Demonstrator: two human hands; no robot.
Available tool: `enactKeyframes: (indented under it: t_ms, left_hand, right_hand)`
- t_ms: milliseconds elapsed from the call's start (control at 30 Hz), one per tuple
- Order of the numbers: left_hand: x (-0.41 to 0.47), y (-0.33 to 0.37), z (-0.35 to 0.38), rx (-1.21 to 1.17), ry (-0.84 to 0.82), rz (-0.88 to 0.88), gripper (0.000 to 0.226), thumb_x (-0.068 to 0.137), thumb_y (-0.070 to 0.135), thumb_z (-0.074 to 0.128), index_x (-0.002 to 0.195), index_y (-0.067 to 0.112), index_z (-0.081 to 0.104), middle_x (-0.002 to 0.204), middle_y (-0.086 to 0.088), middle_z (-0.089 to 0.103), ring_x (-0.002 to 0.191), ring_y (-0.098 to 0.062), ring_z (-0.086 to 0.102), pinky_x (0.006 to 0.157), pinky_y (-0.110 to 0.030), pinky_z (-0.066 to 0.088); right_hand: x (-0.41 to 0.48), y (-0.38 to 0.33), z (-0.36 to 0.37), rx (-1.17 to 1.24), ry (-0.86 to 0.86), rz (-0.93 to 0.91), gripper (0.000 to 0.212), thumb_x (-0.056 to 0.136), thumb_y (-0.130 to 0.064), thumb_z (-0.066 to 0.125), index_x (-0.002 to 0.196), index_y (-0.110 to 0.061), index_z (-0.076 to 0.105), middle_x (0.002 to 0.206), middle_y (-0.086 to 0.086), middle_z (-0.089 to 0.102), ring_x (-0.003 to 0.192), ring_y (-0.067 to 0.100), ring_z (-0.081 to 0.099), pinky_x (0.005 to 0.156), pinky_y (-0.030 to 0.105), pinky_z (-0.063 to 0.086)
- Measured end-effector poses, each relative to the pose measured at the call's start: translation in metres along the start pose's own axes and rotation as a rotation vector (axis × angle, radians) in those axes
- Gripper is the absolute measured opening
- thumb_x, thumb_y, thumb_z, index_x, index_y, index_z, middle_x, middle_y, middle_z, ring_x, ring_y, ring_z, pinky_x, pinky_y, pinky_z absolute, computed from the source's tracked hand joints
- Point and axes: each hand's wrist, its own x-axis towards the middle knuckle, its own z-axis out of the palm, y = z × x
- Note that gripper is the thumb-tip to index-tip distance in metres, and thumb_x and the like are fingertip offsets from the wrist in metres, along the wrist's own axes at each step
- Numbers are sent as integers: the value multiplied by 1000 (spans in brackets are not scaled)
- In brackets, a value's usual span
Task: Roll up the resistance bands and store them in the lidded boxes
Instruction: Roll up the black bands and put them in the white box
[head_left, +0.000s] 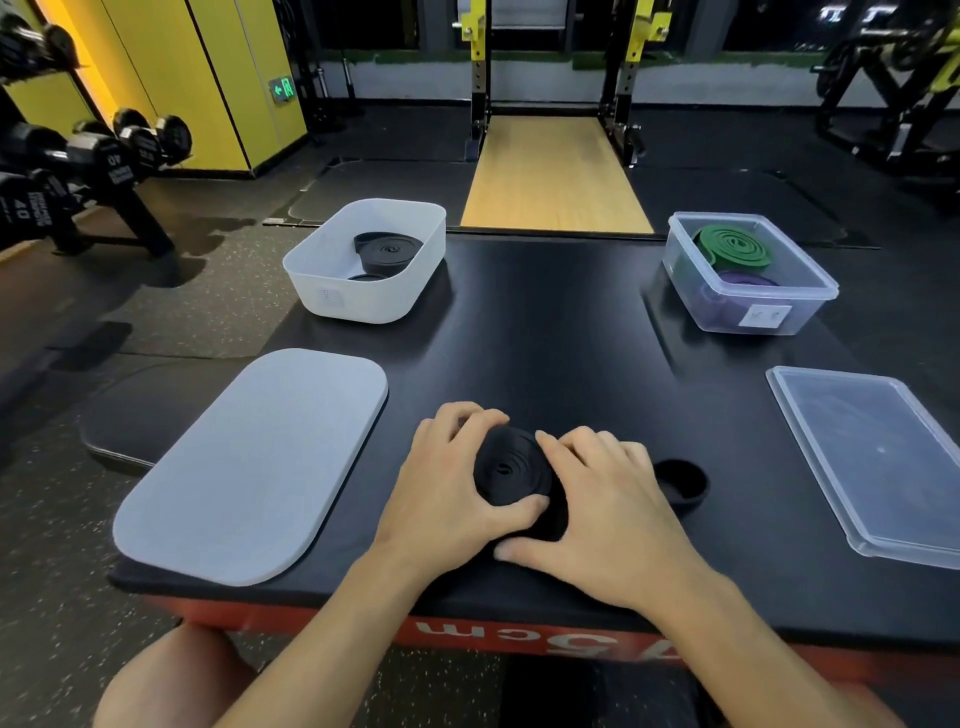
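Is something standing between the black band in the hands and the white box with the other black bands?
Nothing visible does. The black band, held by the left hand and right hand, has bare table before the white box, which is open. Its lid lies left of that path.

Our bare forearms reached forward and converged. Our left hand (452, 488) gripped the black coiled rubber band (511, 470), and our right hand (608, 519) curled over its right side.
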Motion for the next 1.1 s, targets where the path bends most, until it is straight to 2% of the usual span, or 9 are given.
enactKeyframes:
  t_ms: [100, 267, 367, 533, 667, 800, 900, 1000, 1100]
  left_hand:
    - [3, 0, 1, 11, -23, -11, 86, 65, 76, 69, 142, 47, 46, 130, 34, 40, 119, -1, 36, 92, -21, 42]
    - [9, -2, 0, -23, -79, -32, 86, 62, 79, 65, 142, 49, 51, 125, 35, 49, 117, 0, 34, 98, -21, 40]
    - [8, -2, -2, -59, -70, -12, 80, 71, 83, 59, 142, 46, 53, 130, 35, 50, 126, 1, 34, 105, -23, 37]
    - [5, -9, -8, -113, -110, 52, 69, 82, 63, 66, 147, 43, 49, 145, 31, 50, 139, 1, 38, 117, -40, 36]
    - [5, -8, -10, -75, -181, 96, 81, 79, 53, 70, 154, 47, 40, 155, 33, 38, 137, 1, 32, 114, -30, 35]
    - [7, -9, -8, -67, -201, 108, 81, 78, 52, 74, 152, 44, 43, 146, 37, 43, 131, 1, 31, 110, -23, 36]
    - [6, -10, -6, -46, -139, 88, 75, 71, 57, 76, 142, 42, 55, 143, 35, 47, 131, 1, 33, 109, -19, 34]
    - [4, -7, -2, -12, -82, 87, 69, 67, 62, 72, 133, 44, 58, 135, 35, 49, 125, 2, 35, 105, -17, 36]
    - [3, -5, 2, 24, -52, 80, 65, 68, 64, 70, 130, 47, 58, 130, 33, 47, 122, 1, 36, 101, -17, 38]
  right_hand:
    - [3, -12, 8, -37, 69, 102, 116, 54, -107, 37, 139, -29, 53, 116, -14, 52, 107, 13, 48, 99, 35, 39]
    - [14, -14, 11, 1, 110, 92, 92, 57, -99, 42, 114, -28, 60, 98, -15, 47, 89, 11, 45, 83, 32, 42]
    - [14, 2, 5, 93, 57, 16, 99, 61, -96, 51, 134, -30, 56, 108, -19, 48, 98, 8, 45, 91, 31, 45]
    - [24, 36, -17, 199, -139, -86, 104, 72, -71, 77, 158, -34, 33, 134, -33, 45, 120, -7, 32, 102, 20, 35]
    - [31, 53, -20, 308, -289, -136, 100, 83, -49, 82, 161, -43, 19, 138, -32, 38, 136, -12, 23, 116, 21, 28]
    - [32, 55, -16, 384, -337, -84, 105, 82, -50, 82, 159, -52, 11, 152, -20, 34, 143, -2, 28, 123, 32, 29]
    - [25, 55, -18, 265, -190, 3, 109, 70, -68, 81, 159, -46, 20, 140, -28, 41, 134, -2, 39, 113, 30, 40]
    - [14, 56, -20, 93, -101, 39, 82, 76, -77, 67, 147, -43, 47, 114, -29, 42, 117, -2, 41, 94, 26, 44]
    - [2, 50, -13, 130, -24, 59, 41, 98, -49, 59, 136, -35, 64, 103, -21, 46, 102, 0, 47, 87, 24, 44]
